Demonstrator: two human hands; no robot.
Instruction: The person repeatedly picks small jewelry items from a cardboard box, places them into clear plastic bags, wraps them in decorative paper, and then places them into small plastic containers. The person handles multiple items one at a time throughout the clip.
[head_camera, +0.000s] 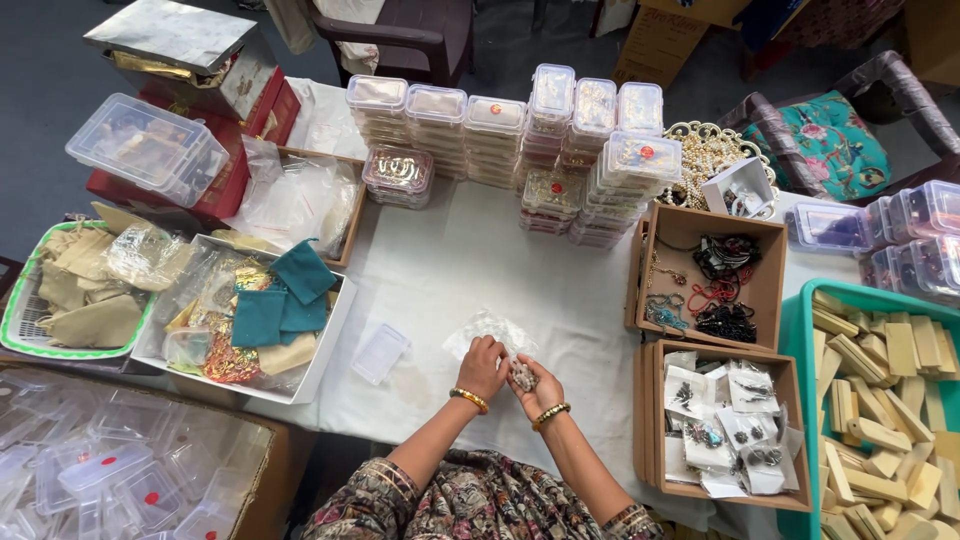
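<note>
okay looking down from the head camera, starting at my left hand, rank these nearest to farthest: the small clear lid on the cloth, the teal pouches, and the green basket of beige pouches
1. Small clear lid, just left of the left hand on the white cloth.
2. Teal pouches, farther left in the white tray.
3. Green basket, at the table's far left edge.

I see a white cloth over the desk (450, 270), teal pouches (280, 300) in a white tray (335, 335), beige pouches (85, 300) in a green-rimmed basket (10, 320), a teal crate (795, 400), gold bangles (470, 400), and paisley-patterned sleeves (370, 495).
</note>
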